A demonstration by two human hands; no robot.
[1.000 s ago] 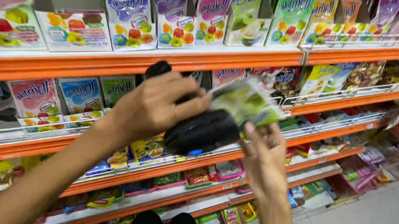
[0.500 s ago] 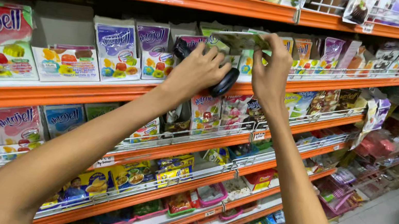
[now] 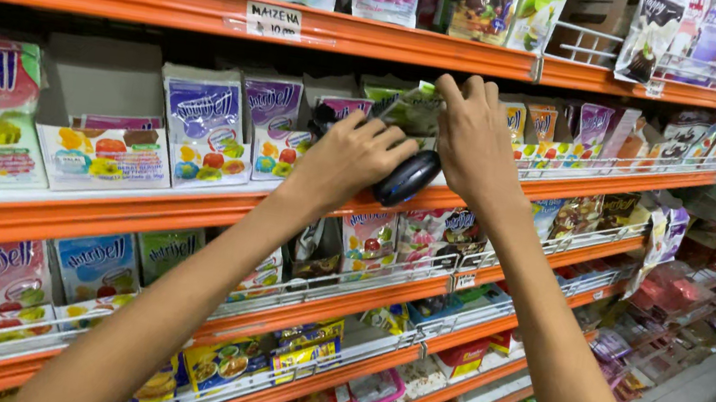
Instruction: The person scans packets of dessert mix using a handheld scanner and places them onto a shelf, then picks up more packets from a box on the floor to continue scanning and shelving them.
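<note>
1. The green sachet (image 3: 410,106) now sits up at the second orange shelf (image 3: 189,205), pinched by the right hand (image 3: 475,143); a second ago it was lower, in front of the shelf below.
2. The left hand (image 3: 347,158) clasps a black pouch (image 3: 406,178) just under the sachet, as before.
3. Both arms have risen and stretched forward, so the sachet has reached the row of purple packets (image 3: 201,123) left of the hands.
</note>
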